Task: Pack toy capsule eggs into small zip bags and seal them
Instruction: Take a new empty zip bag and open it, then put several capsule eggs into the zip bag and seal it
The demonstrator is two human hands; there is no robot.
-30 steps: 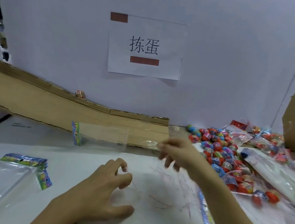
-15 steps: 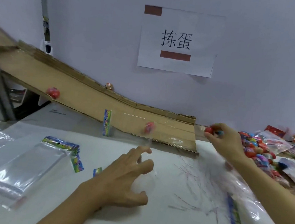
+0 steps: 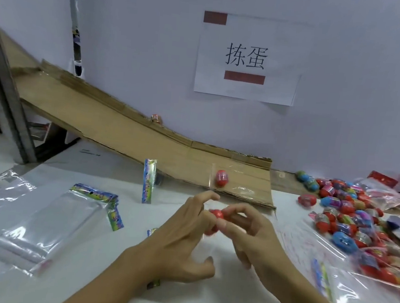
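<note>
My right hand [image 3: 256,238] pinches a red capsule egg [image 3: 216,215] at the middle of the white table [image 3: 115,277]. My left hand [image 3: 178,243] meets it, fingers curled round what looks like a thin clear zip bag, which barely shows. A second red shape sits just below the egg between the two hands. Another red egg [image 3: 222,178] lies inside a clear bag with a colourful header strip [image 3: 148,180] at the foot of the cardboard ramp [image 3: 114,129]. Several loose capsule eggs [image 3: 343,212] are heaped to the right.
A stack of empty zip bags [image 3: 77,215] and more clear bags [image 3: 16,249] lie on the left. Filled bags [image 3: 384,194] sit at the far right. A metal post [image 3: 3,95] stands at the left, and a paper sign [image 3: 247,58] hangs on the wall.
My right hand came back from the egg pile with a red egg and joined my left hand at the centre. A red egg now lies at the ramp's foot.
</note>
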